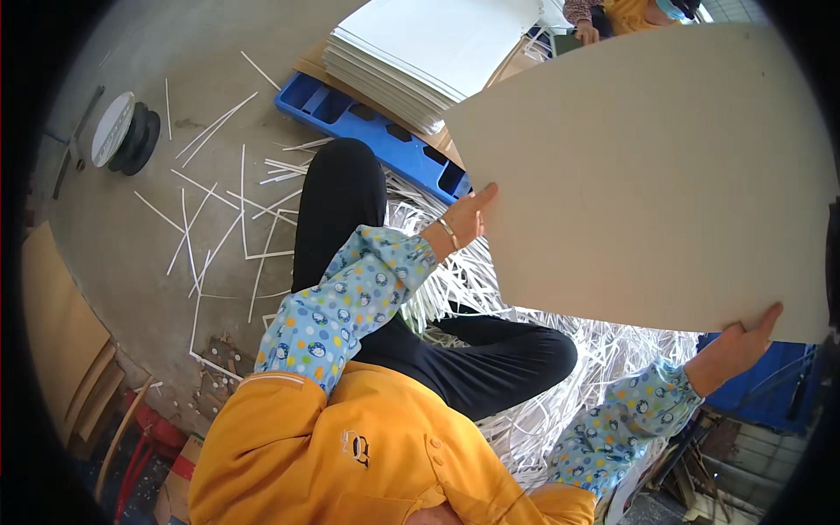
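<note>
A large pale beige cardboard sheet is held up in front of me on the right. My left hand grips its left edge, thumb on the near face and fingers behind. At the lower right edge, my right hand is closed on the same sheet, with part of its fingers hidden behind it. Both forearms wear blue patterned sleeve covers. Left of the sheet, a stack of white sheets lies on a blue plastic pallet, with brown cardboard between them.
A thick heap of white paper-like strips surrounds my legs, and loose strips lie across the concrete floor. A round black-and-white object stands at left. Brown boards lean at the left edge. Another person is beyond the sheet.
</note>
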`<state>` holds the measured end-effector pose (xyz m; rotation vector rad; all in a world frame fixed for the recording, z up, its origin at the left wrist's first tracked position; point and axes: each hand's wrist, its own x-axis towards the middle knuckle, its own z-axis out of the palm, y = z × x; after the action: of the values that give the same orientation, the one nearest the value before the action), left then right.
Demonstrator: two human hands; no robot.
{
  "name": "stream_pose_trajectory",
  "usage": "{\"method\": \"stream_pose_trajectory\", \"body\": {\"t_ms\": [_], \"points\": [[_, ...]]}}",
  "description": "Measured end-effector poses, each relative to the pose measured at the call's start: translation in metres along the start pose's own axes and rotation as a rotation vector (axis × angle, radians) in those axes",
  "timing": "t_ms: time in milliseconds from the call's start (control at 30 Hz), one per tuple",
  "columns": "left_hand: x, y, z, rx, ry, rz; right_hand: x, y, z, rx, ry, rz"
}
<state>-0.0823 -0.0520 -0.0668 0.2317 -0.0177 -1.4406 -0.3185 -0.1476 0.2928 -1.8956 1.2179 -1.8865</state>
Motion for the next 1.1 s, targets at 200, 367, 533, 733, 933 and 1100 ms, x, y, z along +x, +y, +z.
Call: {"method": "stream_pose_trajectory", "body": {"t_ms": [200, 367, 533, 733, 933, 1100], "points": [[-0.022, 0.026, 0.016, 0.171, 0.116, 0.166, 0.006, 0.056, -0.004, 0.133, -0.082, 0.214], [-0.027, 0.037, 0.015, 0.391, 0.374, 0.278, -0.011, 0.13, 0.019, 0.004, -0.165, 0.287], [-0.048, 0.047, -0.004, 0.223, 0.43, 0.217, -0.048, 0.124, 0.056, 0.175, -0.184, 0.4], [-0.093, 0.084, 0.008, 0.143, 0.349, 0.07, -0.048, 0.076, 0.083, 0.258, -0.235, 0.507], [-0.092, 0.113, 0.025, 0.252, 0.436, 0.358, -0.035, 0.004, 0.153, 0.453, -0.204, 0.408], [-0.052, 0.159, 0.054, 0.251, 0.291, 0.664, 0.054, 0.022, 0.209, 0.409, -0.533, -0.118]]}}
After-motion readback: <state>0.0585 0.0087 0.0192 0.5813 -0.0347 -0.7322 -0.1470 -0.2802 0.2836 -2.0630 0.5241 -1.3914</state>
